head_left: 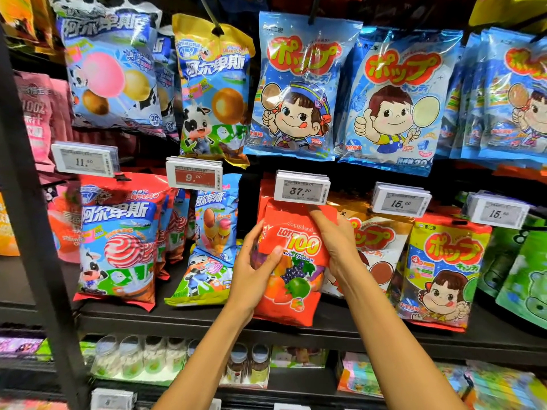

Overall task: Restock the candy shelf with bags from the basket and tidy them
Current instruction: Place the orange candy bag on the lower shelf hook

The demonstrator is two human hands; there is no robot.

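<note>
A red bag of assorted gummy candy [293,279] stands upright on the black shelf [207,318], under the price tag reading 37.20 [302,187]. My left hand [254,270] grips its left edge, thumb across the front. My right hand [337,241] holds its upper right edge, fingers curled behind the bag. More red bags stand behind it. The basket is not in view.
Blue lollipop bags [296,87] hang on pegs above. A red cow lollipop bag [118,241] and a fallen green-edged bag [204,279] stand to the left, a yellow-and-red bag [441,270] to the right. Jars [139,359] fill the lower shelf. A black upright post [32,202] is at left.
</note>
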